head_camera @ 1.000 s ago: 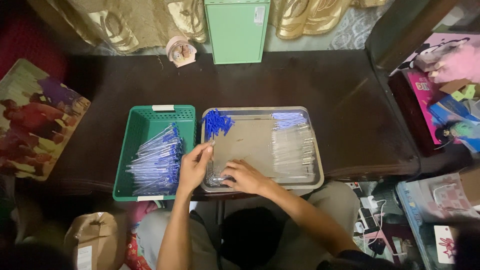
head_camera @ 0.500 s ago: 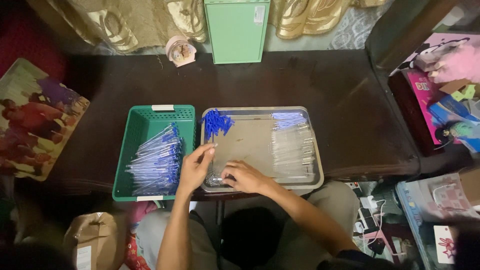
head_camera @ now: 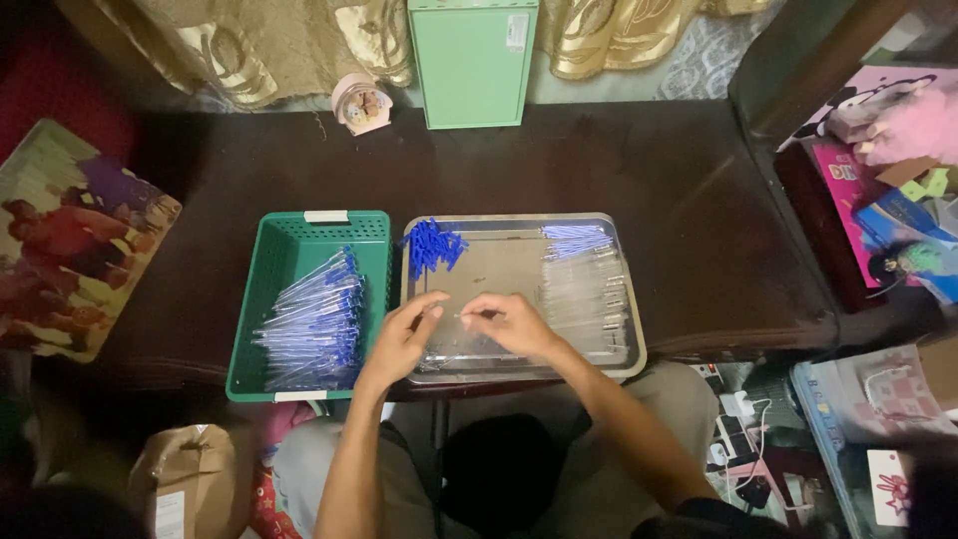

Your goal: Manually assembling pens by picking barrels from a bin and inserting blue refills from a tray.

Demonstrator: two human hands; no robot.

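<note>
Both hands meet over a metal tray (head_camera: 629,364), left hand (head_camera: 401,339) and right hand (head_camera: 514,324) pinching a thin pen part (head_camera: 467,315); green basket (head_camera: 269,289) of pens alongside

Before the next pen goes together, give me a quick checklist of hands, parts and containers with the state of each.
1. Both hands over the metal tray: ok; left hand and right hand sit above its near half.
2. Thin part held between the hands: ok; the right hand's fingers pinch something slim, though its kind cannot be told.
3. Blue caps within reach: ok; piled in the tray's far left corner.
4. Clear barrels within reach: ok; laid in rows on the tray's right side.
5. Green basket has room: ok; pens fill only part of it.
6. Left hand's hold: cannot tell.
</note>
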